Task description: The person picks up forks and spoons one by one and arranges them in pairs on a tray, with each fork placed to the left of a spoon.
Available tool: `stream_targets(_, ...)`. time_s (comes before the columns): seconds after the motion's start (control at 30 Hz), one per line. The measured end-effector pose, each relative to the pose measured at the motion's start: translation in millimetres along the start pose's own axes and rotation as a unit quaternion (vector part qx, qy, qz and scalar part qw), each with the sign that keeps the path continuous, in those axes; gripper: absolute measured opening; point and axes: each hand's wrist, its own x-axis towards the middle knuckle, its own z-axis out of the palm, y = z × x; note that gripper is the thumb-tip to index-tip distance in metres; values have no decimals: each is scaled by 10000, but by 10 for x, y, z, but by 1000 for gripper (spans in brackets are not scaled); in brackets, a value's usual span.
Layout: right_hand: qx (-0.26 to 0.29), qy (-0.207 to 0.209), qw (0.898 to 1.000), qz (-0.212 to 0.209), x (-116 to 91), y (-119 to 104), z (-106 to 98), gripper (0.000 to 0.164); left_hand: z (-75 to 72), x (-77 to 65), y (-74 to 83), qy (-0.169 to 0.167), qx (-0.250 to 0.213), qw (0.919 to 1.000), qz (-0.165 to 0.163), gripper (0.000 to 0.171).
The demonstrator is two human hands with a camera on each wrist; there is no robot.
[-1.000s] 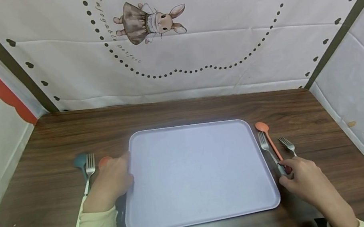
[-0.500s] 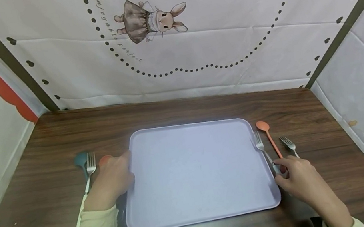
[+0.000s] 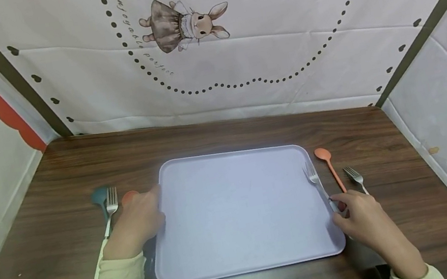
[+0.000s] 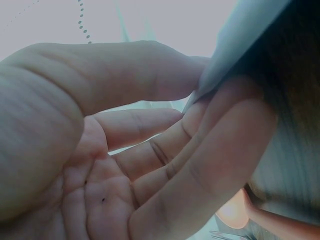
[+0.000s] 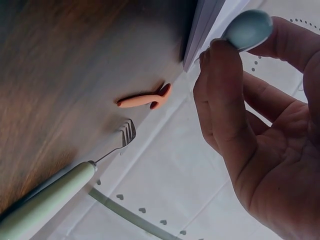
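Observation:
My left hand (image 3: 137,222) pinches the left rim of the pale lavender tray (image 3: 236,212); in the left wrist view its thumb is above the edge and fingers are beneath. My right hand (image 3: 365,217) grips a fork (image 3: 312,175) by its blue-grey handle (image 5: 248,30). The fork's tines are over the tray's right edge; whether they touch the tray I cannot tell. Just right of the tray lies an orange spoon (image 3: 330,165), partly hidden by the right hand. Beyond it is a second fork (image 3: 354,175), whose light green handle (image 5: 55,200) shows in the right wrist view.
Left of the tray lie a teal spoon (image 3: 99,197), a fork with a white handle (image 3: 112,201) and an orange utensil (image 3: 129,196) mostly hidden by the left hand. A printed cloth wall (image 3: 251,15) closes off the back of the wooden table (image 3: 213,131).
My right hand has moved left with the fork, bringing its tines from beside the tray to over its right edge. The left hand and the tray stay where they were.

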Motion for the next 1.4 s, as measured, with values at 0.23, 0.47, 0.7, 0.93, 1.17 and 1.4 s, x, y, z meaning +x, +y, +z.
stream_targets(0.23,-135,119,9997,-172,13,-12,36,31,4,8,0,20,57,10000,-31,32)
stream_targets(0.47,-149,105,9994,-307,50,-44,68,31,-2,3,-6,-17,30,10000,-62,32)
stream_targets(0.7,-193,36,9995,-240,67,-76,77,30,-8,3,-6,-41,-9,10000,-80,35)
stream_targets(0.93,-90,86,9994,-327,68,-109,76,30,-9,1,-9,-33,-66,10000,-35,36)
stream_targets(1.17,-69,209,9988,-438,73,-142,93,30,-10,-5,-17,-7,-90,10000,-2,36)
stream_targets(1.4,-99,32,9995,-308,78,-196,101,30,-2,0,-27,-87,-57,9999,-84,39)
